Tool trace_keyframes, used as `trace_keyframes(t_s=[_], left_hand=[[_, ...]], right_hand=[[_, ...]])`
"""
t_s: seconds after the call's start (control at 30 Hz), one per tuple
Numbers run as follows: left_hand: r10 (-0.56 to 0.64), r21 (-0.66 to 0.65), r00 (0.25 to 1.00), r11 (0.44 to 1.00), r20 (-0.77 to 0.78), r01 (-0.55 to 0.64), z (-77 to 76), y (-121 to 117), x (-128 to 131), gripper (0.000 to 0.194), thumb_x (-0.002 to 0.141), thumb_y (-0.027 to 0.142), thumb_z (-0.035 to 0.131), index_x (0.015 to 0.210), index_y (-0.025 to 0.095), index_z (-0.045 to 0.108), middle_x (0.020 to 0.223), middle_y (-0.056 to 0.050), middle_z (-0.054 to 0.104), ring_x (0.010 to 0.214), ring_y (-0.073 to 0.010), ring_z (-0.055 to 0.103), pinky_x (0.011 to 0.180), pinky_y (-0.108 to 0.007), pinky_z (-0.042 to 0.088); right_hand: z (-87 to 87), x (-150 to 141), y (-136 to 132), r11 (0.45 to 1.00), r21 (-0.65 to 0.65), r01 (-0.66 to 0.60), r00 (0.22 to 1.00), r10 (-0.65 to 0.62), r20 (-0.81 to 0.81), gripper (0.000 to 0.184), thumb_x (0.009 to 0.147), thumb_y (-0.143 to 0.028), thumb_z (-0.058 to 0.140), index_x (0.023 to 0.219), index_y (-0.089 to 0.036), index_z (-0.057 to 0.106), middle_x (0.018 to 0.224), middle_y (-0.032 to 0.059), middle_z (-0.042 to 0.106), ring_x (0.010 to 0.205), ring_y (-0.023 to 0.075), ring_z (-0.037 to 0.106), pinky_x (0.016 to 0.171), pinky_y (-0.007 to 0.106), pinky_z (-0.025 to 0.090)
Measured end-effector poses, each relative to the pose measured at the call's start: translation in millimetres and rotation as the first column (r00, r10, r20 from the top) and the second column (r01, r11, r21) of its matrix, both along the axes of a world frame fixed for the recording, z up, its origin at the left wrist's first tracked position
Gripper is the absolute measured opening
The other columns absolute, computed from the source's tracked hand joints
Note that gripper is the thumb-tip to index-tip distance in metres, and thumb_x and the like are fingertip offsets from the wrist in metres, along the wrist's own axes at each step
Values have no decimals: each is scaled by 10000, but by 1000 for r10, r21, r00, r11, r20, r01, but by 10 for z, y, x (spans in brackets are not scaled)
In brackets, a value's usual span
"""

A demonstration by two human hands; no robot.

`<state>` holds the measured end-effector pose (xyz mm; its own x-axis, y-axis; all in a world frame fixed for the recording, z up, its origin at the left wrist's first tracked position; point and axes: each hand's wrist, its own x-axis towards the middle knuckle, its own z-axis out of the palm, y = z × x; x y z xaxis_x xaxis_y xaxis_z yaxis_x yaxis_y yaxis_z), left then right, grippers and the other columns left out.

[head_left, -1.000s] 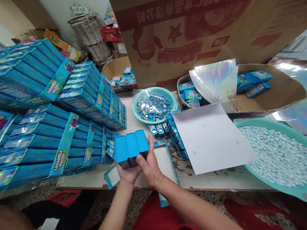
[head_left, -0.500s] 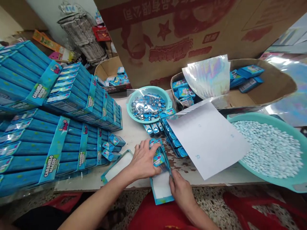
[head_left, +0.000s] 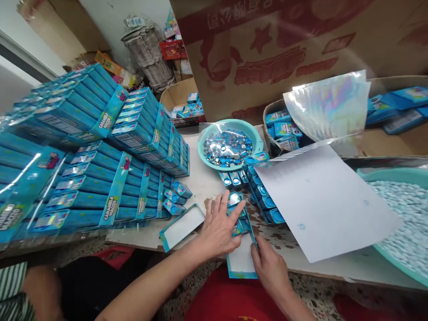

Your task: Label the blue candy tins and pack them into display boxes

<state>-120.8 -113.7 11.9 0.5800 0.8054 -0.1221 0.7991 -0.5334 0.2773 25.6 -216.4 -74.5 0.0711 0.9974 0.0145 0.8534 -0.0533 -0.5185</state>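
Note:
My right hand (head_left: 272, 265) grips the right wall of a shallow blue box tray (head_left: 241, 261) with a white inside, held at the table's front edge. Over its far half lies my left hand (head_left: 219, 225), fingers stretched and spread across small blue candy packs (head_left: 241, 226). One pack shows between its thumb and forefinger; its palm hides part of the tray. The near half of the tray shows bare white bottom. To the left, a second blue tray (head_left: 183, 226) sits on the table, nothing in it. Several loose blue packs (head_left: 174, 196) stand beyond that tray.
Wrapped blue boxes (head_left: 110, 191) are stacked high on the left. A turquoise basin (head_left: 230, 168) holds small shiny pieces; another basin (head_left: 401, 223) holds pale candies. A white sheet (head_left: 321, 196) leans over upright packs (head_left: 264, 196). Another person's striped sleeve (head_left: 13, 285) shows lower left.
The view has swung left, so things sit farther right. My left hand has loosened its fingers from a pack, which now lies lower in the tray. My right hand keeps its hold.

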Motion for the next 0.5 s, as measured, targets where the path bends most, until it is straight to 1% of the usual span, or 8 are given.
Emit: trace_keyframes(t_s=[0.1, 0.2, 0.27, 0.33, 0.37, 0.43, 0.47, 0.5], left_hand=[[24, 156, 995, 988, -92, -10, -63, -165, 154, 872, 720, 325, 627, 1465, 255, 178, 1542, -168, 105, 1388, -425, 105, 1025, -693, 171], [5, 302, 981, 952, -194, 55, -110, -221, 330, 694, 812, 279, 532, 1445, 231, 253, 1516, -184, 207, 1395, -387, 138, 1010, -720, 154], [-4, 343, 973, 936, -231, 86, -121, -190, 428, 613, 841, 254, 491, 1424, 202, 310, 1500, -198, 245, 1394, -374, 158, 1015, -709, 172], [-26, 362, 971, 925, -237, 113, -119, -151, 476, 573, 850, 238, 482, 1403, 161, 354, 1486, -218, 264, 1387, -385, 175, 1022, -685, 200], [-59, 370, 972, 918, -227, 142, -118, -142, 467, 563, 856, 234, 481, 1400, 157, 360, 1484, -216, 271, 1382, -391, 186, 1029, -676, 201], [-207, 391, 963, 883, -170, 259, -129, -157, 360, 582, 870, 251, 484, 1424, 217, 310, 1500, -168, 265, 1384, -376, 194, 1049, -674, 158], [-300, 409, 947, 855, -113, 319, -146, -176, 262, 623, 874, 291, 496, 1444, 269, 245, 1513, -134, 250, 1390, -359, 189, 1058, -677, 124], [-371, 428, 928, 835, -30, 347, -174, -198, 140, 697, 864, 357, 521, 1459, 312, 160, 1526, -111, 222, 1395, -346, 180, 1064, -678, 96]], right_hand=[[13, -1, 16, 999, -43, 8, 998, -5, 69, 234, 870, -206, 338, 895, -190, 571, 745, 51, 682, 610, 185, 656, 475, 246, 405], [-21, 6, 10, 999, -46, 4, 993, 2, 115, 233, 855, -159, 339, 885, -179, 569, 760, 54, 674, 608, 169, 644, 475, 235, 384], [-44, 18, 1, 998, -53, -16, 993, 22, 117, 234, 858, -145, 350, 916, -174, 575, 774, 53, 671, 618, 158, 643, 482, 224, 384], [-46, 31, -8, 996, -92, -11, 993, 21, 113, 228, 865, -147, 366, 933, -177, 581, 783, 50, 669, 627, 155, 646, 489, 217, 395], [-37, 34, -10, 993, -118, 3, 994, 10, 108, 226, 865, -148, 373, 941, -176, 584, 797, 54, 670, 640, 160, 651, 497, 218, 408], [-4, 27, -3, 987, -157, 34, 997, -23, 72, 244, 850, -143, 397, 1005, -171, 583, 865, 74, 673, 710, 183, 666, 532, 235, 451], [16, 16, 10, 986, -159, 47, 998, -41, 38, 286, 838, -145, 414, 1079, -172, 567, 931, 87, 667, 780, 199, 669, 567, 251, 479], [35, 1, 33, 988, -146, 56, 998, -58, -7, 360, 825, -150, 436, 1172, -176, 527, 1014, 98, 651, 870, 214, 661, 619, 271, 506]])
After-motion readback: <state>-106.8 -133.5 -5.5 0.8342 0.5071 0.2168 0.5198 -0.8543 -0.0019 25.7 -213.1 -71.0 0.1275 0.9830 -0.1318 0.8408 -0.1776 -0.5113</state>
